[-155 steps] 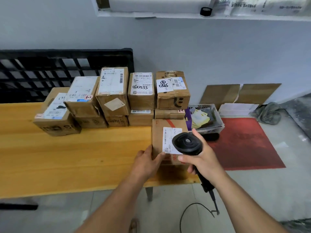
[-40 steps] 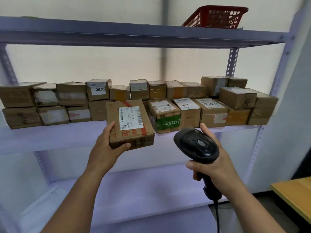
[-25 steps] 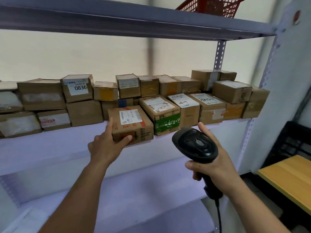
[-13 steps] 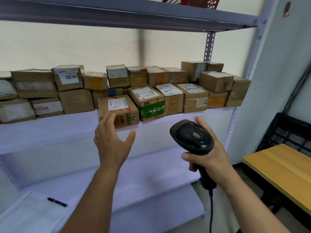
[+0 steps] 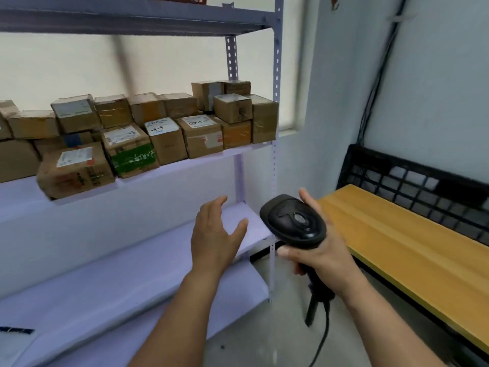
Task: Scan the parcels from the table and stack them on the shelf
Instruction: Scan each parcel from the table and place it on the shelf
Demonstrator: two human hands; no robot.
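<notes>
The middle shelf (image 5: 201, 165), in the left half of the frame, carries a crowded row of brown cardboard parcels (image 5: 169, 123). They are stacked two high toward the back and run as far as the upright post on the right. At the shelf's front edge, at the left of the frame, sits the parcel (image 5: 75, 170), with a white label on top and red print on its side. It is just beside a green-taped box (image 5: 132, 154) on its right. Blur makes the labels unreadable.

The left hand (image 5: 214, 234) is at the centre of the frame, below the shelf, with its fingers spread and relaxed. It holds nothing and is well apart from the parcel.

The right hand (image 5: 325, 255) has its fingers curled round the handle of a black scanner (image 5: 293, 221), and the scanner's cable (image 5: 321, 337) hangs down. A wooden surface (image 5: 397, 234) fills the right of the frame, with a black grid panel (image 5: 423, 181) behind it.
</notes>
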